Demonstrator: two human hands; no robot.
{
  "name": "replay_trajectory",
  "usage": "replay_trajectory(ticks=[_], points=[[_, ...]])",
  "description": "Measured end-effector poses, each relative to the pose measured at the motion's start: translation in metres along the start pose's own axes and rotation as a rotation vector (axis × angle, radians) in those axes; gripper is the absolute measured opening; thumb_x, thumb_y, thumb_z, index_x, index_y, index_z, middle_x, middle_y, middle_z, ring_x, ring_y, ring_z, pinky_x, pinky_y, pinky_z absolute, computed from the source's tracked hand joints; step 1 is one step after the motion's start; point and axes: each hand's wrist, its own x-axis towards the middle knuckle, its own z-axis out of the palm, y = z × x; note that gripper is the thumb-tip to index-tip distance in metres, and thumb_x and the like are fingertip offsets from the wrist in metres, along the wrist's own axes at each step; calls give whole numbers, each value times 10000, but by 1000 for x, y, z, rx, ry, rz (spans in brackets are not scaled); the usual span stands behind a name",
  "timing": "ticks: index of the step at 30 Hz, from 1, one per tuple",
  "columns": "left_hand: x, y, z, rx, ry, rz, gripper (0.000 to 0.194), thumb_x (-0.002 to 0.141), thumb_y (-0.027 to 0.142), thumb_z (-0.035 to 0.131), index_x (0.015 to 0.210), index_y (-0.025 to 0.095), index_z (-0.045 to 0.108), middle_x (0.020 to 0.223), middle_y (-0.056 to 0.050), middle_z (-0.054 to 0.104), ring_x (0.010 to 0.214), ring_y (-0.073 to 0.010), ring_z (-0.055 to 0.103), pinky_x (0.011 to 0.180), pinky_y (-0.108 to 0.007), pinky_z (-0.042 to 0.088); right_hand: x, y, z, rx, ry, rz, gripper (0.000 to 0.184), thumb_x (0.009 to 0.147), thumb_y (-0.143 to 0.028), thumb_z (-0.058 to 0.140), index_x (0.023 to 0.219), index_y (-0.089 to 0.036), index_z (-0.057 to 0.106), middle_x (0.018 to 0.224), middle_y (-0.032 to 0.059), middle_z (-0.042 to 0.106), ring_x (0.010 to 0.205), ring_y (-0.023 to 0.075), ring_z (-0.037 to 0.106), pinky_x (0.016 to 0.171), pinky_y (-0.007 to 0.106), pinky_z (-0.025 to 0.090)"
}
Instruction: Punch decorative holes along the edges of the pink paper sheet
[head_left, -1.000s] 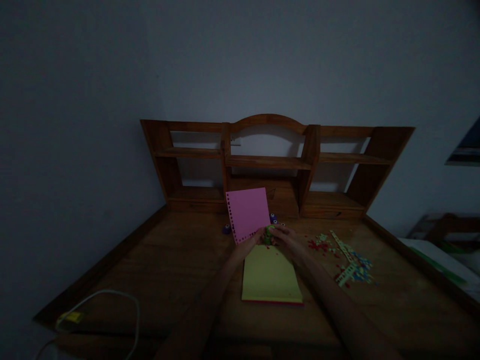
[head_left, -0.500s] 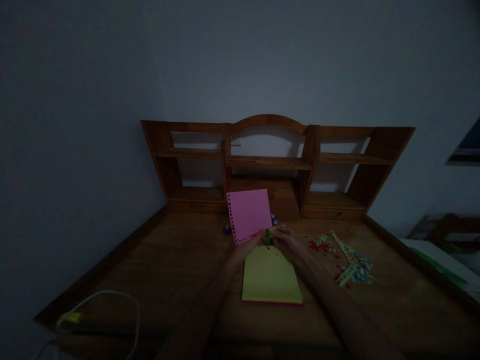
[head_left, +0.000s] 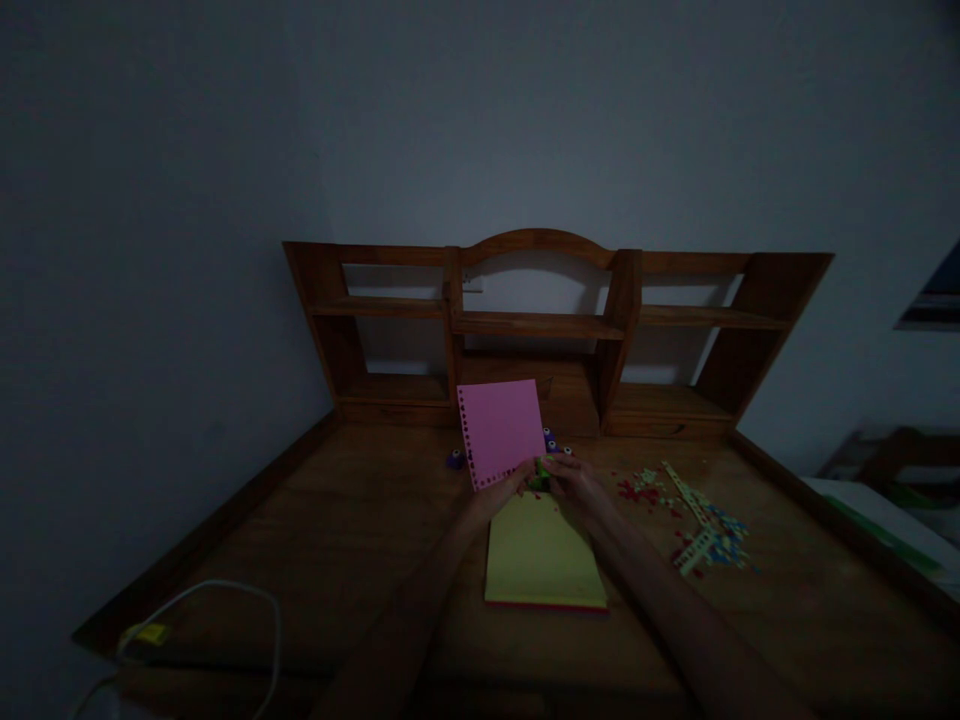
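Observation:
A small green craft punch is gripped between both my hands, above the far edge of a yellow-paged pad. My left hand closes on its left side and touches the lower edge of a pink sheet. On the right side of the punch, my right hand is closed with the fingers bent over it. The sheet has punched holes along its left and bottom edges. Its lower right corner runs behind the hands, so where it meets the punch is hidden. Beneath my hands lies the yellow pad.
Punched paper strips lie at the right with red bits and blue bits. Small purple objects stand beside and behind the pink sheet. A wooden shelf backs the desk. A white cable loops at front left.
The pink sheet has shifted slightly to the right and down. Both my hands stay closed around the green punch, with only slight finger movement.

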Motion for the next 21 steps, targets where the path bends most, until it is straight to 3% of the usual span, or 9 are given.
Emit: replay_trajectory(ticks=[4,10,16,21], points=[[1,-4,-3,115,30,45,463,765,612,630,603,187,545,623,0,543,574,-139,495,610,-288,434,1,2,1,22,-28,-16,247,650,-397,845,734,-185,749,756,63,712,655,183,592,619,317,427],[2,-6,-3,154,-2,114,468,816,601,579,609,181,552,604,-1,546,576,-139,506,600,-272,413,3,2,-2,1,-25,-11,230,685,-382,815,744,-169,751,716,42,685,557,116,491,530,268,342],[5,-6,2,-36,67,19,399,745,557,692,620,190,595,634,-11,599,620,-161,558,674,-310,486,2,1,1,-8,12,3,284,676,-439,810,776,-184,737,727,52,692,621,154,551,559,279,375],[4,3,3,-164,196,-34,269,724,454,754,724,203,660,764,-60,690,816,-210,643,859,-354,513,-2,0,4,-20,34,59,322,703,-468,789,795,-166,725,725,41,683,597,137,546,548,255,404]])
